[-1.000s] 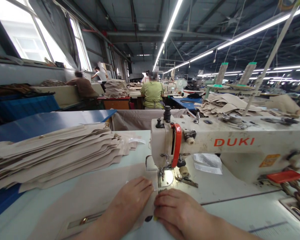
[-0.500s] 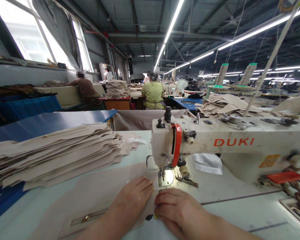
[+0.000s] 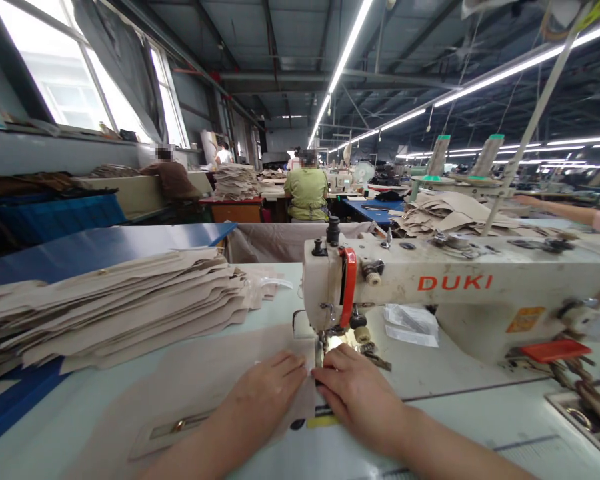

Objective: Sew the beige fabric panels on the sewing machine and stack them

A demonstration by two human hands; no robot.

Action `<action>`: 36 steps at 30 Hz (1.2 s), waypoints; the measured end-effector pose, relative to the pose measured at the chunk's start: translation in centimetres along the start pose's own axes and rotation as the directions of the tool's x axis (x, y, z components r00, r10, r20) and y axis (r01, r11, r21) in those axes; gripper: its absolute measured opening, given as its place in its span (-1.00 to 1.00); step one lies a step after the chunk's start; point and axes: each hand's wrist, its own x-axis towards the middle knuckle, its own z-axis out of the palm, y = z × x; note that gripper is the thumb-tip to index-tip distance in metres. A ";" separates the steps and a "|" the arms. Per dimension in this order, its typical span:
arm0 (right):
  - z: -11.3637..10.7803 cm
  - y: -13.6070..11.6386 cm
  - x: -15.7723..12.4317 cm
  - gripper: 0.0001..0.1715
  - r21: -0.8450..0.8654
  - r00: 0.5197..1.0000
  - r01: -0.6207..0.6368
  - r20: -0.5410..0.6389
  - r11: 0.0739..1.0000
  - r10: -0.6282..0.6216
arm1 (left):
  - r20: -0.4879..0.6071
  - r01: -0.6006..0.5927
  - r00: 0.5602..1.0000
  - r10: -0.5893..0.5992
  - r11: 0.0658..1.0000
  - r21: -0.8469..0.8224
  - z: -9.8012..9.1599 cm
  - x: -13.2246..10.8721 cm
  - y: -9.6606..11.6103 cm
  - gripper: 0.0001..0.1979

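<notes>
A beige fabric piece with a zipper lies flat on the pale sewing table, its right edge under the needle of a white DUKI sewing machine. My left hand lies flat on the fabric, fingers stretched toward the presser foot. My right hand presses down on the fabric edge just right of the needle, fingers together and pointing left. The two hands almost touch. A yellow mark shows under the right hand.
A tall stack of beige cut pieces fills the table's left. A clear plastic bag lies behind the machine arm. Thread cones stand on a rack at the right. Other people sit at benches farther back; another person's arm reaches in far right.
My right hand has slid forward and up toward the presser foot, uncovering the yellow mark. The left hand has barely shifted. The view has tilted slightly.
</notes>
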 end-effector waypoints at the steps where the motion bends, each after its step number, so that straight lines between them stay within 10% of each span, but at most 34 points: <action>1: 0.0 0.0 0.0 -0.82 -0.012 1.000 0.005 0.005 1.000 -0.004 | 0.008 0.005 1.000 -0.005 1.000 -0.011 -0.3 -0.1 0.0 -0.68; 16: 0.0 0.2 -0.6 -0.79 -0.032 0.998 0.049 -0.042 0.998 -0.050 | -0.021 0.033 0.999 -0.033 0.999 -0.012 -1.0 -2.1 1.5 -0.66; 36: -0.5 1.7 -0.3 -0.81 -0.133 0.997 -0.060 -0.061 0.989 0.052 | -0.025 -0.018 1.000 0.017 1.000 -0.008 1.0 1.0 0.1 -0.63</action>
